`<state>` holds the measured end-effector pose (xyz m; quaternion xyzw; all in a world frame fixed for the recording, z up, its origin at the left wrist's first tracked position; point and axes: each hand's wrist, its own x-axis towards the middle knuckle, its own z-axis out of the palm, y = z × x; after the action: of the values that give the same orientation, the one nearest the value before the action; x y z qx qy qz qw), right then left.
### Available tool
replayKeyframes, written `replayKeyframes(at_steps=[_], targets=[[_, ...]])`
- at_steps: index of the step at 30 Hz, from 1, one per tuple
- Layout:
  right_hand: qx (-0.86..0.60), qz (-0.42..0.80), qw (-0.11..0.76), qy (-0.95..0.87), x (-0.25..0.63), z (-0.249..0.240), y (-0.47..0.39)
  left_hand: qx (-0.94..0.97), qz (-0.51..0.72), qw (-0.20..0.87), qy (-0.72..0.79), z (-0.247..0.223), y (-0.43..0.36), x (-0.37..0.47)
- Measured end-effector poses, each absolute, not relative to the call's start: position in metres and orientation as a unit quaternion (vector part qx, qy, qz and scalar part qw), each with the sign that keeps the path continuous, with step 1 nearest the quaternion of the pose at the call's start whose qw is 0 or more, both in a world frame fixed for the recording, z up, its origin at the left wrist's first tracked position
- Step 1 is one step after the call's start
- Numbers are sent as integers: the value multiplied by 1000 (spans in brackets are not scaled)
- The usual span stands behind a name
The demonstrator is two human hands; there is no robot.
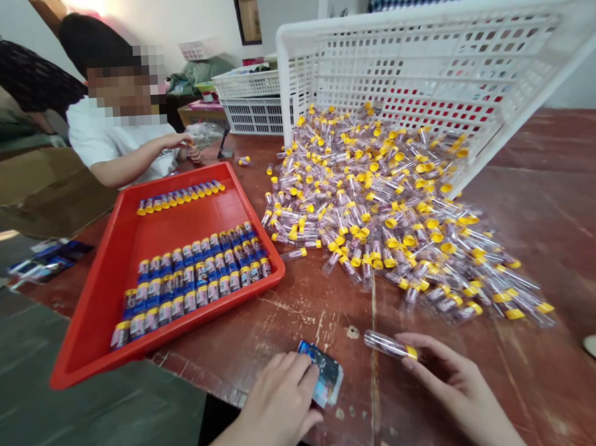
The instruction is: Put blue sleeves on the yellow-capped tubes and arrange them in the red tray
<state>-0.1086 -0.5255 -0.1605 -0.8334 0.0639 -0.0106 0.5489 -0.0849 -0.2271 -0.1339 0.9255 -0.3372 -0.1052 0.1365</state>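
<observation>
My right hand (450,375) pinches a clear plastic tube (388,345) by its yellow-capped end, between thumb and fingers. The tube lies almost level, its clear end pointing left. My left hand (287,390) is closed over the left side of a small stack of blue and dark printed cards (324,371) near the table's front edge. The fingertips are partly hidden, so how many cards they grip does not show. Beyond my hands spreads a large heap of similar yellow-capped tubes (363,226).
A white perforated basket (419,50) lies tipped on its side behind the heap. To the left, a red tray (178,232) holds rows of tubes with blue printed inserts. Across the tray sits a co-worker (124,145), hands raised together. Dark packets (50,257) lie at far left.
</observation>
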Motion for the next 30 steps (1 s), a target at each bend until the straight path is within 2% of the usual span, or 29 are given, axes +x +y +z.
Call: replayKeyframes(at_steps=[4,11,13,18,20,25,30], targets=[[-835,-8,546,64,-114,-167,-527,911,-42,88,-401,-145,-221,-87],[-829,-6,556,64,-116,-171,-526,914,-100,98,-380,-140,-223,-76],[-834,-6,549,57,-115,-167,-524,919,-107,144,-350,-139,-223,-73],[-842,5,539,10,-115,-152,-514,893,-159,361,-218,-133,-228,-64],[-843,-4,537,-20,-116,-145,-506,873,-199,417,-158,-126,-231,-60],[-871,-85,460,-152,-110,-124,-489,851,-260,449,-86,-111,-236,-57],[-883,-87,393,-243,-106,-111,-493,825,-278,488,-64,-111,-234,-53]])
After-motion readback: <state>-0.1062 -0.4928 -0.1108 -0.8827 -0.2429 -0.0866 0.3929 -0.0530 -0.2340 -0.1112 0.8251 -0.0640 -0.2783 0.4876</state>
